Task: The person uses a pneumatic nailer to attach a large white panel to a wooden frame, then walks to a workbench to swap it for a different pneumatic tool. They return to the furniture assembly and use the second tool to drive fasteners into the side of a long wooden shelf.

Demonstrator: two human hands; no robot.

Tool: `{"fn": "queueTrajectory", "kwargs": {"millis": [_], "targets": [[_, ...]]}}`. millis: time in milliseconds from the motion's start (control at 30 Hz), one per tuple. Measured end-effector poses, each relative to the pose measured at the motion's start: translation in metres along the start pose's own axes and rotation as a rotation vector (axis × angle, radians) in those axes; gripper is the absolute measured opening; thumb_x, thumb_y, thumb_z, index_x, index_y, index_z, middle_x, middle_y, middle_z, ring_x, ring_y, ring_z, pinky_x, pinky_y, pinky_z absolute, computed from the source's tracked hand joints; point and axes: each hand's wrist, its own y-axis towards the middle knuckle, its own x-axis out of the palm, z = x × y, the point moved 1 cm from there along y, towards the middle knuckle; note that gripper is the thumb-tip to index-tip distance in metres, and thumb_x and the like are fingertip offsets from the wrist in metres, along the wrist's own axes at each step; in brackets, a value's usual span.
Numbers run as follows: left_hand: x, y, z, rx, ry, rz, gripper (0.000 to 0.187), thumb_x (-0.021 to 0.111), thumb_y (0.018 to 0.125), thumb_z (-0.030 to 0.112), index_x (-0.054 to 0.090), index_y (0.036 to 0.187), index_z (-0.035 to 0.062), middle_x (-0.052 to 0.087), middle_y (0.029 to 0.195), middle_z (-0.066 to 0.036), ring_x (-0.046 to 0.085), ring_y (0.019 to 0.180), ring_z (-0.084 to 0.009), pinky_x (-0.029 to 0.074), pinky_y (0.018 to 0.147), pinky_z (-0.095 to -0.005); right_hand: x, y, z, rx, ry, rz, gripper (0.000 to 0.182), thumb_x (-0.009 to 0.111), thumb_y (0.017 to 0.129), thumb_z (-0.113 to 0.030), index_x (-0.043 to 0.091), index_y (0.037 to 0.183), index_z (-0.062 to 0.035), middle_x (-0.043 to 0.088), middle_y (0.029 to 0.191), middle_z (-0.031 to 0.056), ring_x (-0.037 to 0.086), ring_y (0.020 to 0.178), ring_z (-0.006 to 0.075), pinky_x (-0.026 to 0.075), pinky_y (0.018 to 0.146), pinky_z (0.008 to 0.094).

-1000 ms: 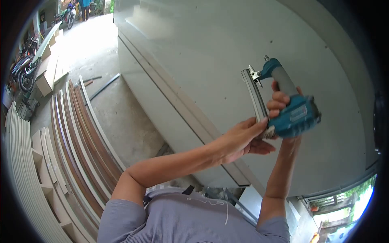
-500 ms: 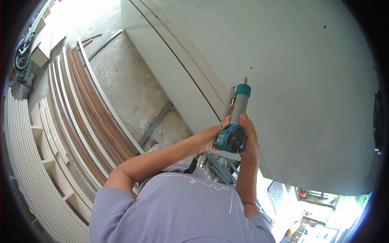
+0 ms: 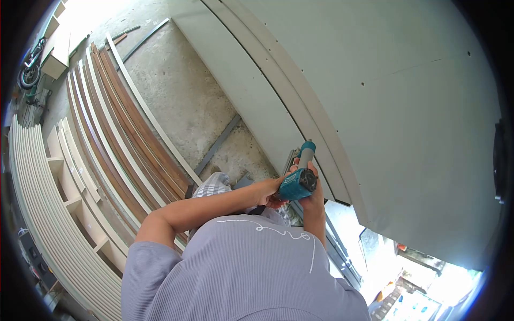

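Observation:
A teal and grey nail gun [image 3: 297,185] is held close in front of my body, its grey handle pointing up and away from me. My left hand [image 3: 269,191] is closed around the near left side of the tool, partly hidden by its teal head. From the right, my right hand [image 3: 315,196] wraps the tool near the handle, with several fingers out of sight. The narrow metal magazine lies along the handle's left side. Just beyond the tool is a large pale grey panel [image 3: 396,144] with small dark holes and raised strips along its left edge.
Long brown and white strips [image 3: 115,128] lie on the concrete floor [image 3: 179,91] to my left. Stacked white lengths [image 3: 45,198] and a pale frame with compartments [image 3: 75,205] are farther left. A motorbike [image 3: 30,75] stands at the far left. A grey metal bar [image 3: 217,144] crosses the floor.
Both hands have brought the nail gun down and nearer my body, and it has tilted. The view has shifted, so the panel's strips now appear farther right.

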Motion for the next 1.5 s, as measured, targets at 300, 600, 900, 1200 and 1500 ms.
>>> {"fn": "queueTrajectory", "kwargs": {"millis": [300, 600, 900, 1200, 1500], "targets": [[0.002, 0.018, 0.037, 0.012, 0.199, -0.015, 0.05, 0.038, 0.085, 0.058, 0.056, 0.078, 0.0118, 0.056, 0.062, -0.004, 0.052, 0.049, -0.0126, 0.045, 0.045, -0.0258, 0.016, 0.002, -0.011, -0.262, 0.117, 0.093, 0.041, 0.055, 0.085, -0.035, 0.047, 0.107, -0.0022, 0.055, 0.083, 0.0088, 0.056, 0.074, 0.0198, 0.048, 0.068, 0.0321], [-0.052, 0.006, 0.066, 0.027, -0.056, 0.064, 0.039, 0.037, 0.089, 0.05, 0.053, 0.087, 0.0139, 0.056, 0.066, -0.005, 0.053, 0.051, -0.0143, 0.044, 0.044, -0.0265, 0.046, 0.083, -0.006, -0.061, 0.062, 0.053, 0.035, 0.055, 0.086, -0.032, 0.049, 0.107, -0.0047, 0.058, 0.088, 0.0066, 0.058, 0.077, 0.0162, 0.048, 0.069, 0.03], [-0.075, -0.032, 0.155, 0.494, -0.075, 0.271, 0.051, 0.034, 0.087, 0.058, 0.053, 0.09, 0.0114, 0.057, 0.068, -0.008, 0.052, 0.052, -0.0143, 0.044, 0.048, -0.0261, 0.141, 0.163, -0.044, 0.144, -0.11, -0.291, 0.039, 0.054, 0.086, -0.033, 0.045, 0.113, -0.0059, 0.058, 0.084, 0.0062, 0.057, 0.073, 0.0121, 0.047, 0.067, 0.0255], [-0.098, 0.002, 0.202, 0.586, -0.136, 0.199, 0.051, 0.031, 0.089, 0.056, 0.053, 0.086, 0.0101, 0.056, 0.066, -0.007, 0.05, 0.052, -0.0133, 0.043, 0.048, -0.0257, 0.157, 0.223, -0.072, 0.114, -0.258, -0.301, 0.04, 0.057, 0.084, -0.037, 0.047, 0.109, -0.0059, 0.057, 0.08, 0.0049, 0.056, 0.07, 0.0121, 0.047, 0.064, 0.0257], [-0.058, -0.085, 0.218, 0.8, 0.165, 0.38, 0.054, 0.027, 0.091, 0.053, 0.054, 0.097, 0.0061, 0.055, 0.069, -0.007, 0.051, 0.056, -0.0135, 0.043, 0.048, -0.0243, 0.217, 0.167, -0.083, 0.019, -0.209, -0.548, 0.047, 0.051, 0.087, -0.034, 0.038, 0.119, -0.0026, 0.053, 0.082, 0.0083, 0.054, 0.078, 0.0162, 0.047, 0.072, 0.0299]]}}
